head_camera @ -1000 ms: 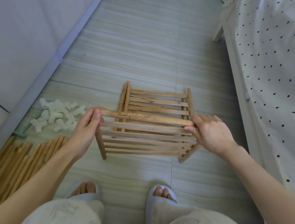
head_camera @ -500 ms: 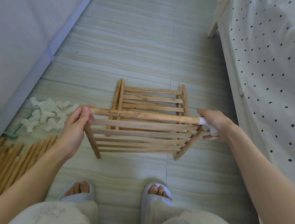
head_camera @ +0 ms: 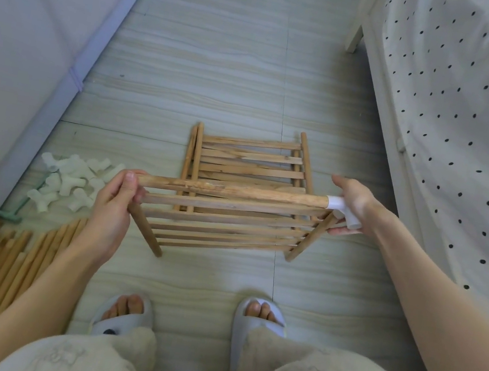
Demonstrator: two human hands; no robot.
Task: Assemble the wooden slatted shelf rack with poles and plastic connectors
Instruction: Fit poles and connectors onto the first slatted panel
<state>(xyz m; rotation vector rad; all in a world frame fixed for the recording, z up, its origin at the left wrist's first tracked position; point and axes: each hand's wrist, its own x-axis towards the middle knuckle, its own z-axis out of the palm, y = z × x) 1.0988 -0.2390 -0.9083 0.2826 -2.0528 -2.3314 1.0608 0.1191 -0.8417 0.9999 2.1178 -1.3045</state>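
Note:
I hold a wooden slatted shelf panel (head_camera: 223, 224) above the floor, its round top pole (head_camera: 235, 191) running left to right. My left hand (head_camera: 115, 198) grips the pole's left end and the panel's corner. My right hand (head_camera: 352, 204) grips a white plastic connector (head_camera: 342, 209) fitted on the pole's right end. More slatted panels (head_camera: 251, 160) lie flat on the floor behind. A heap of white connectors (head_camera: 71, 177) lies at the left, and loose wooden poles (head_camera: 0, 266) lie bundled at the lower left.
A grey cabinet (head_camera: 26, 42) lines the left side. A bed with a dotted white cover (head_camera: 465, 110) fills the right. My slippered feet (head_camera: 259, 315) and knees are at the bottom. Pale tiled floor (head_camera: 215, 49) stretches ahead.
My right hand slid from covering the panel's right corner to the pole's end, and a white connector now shows there. The view has shifted slightly; my left hand keeps its hold.

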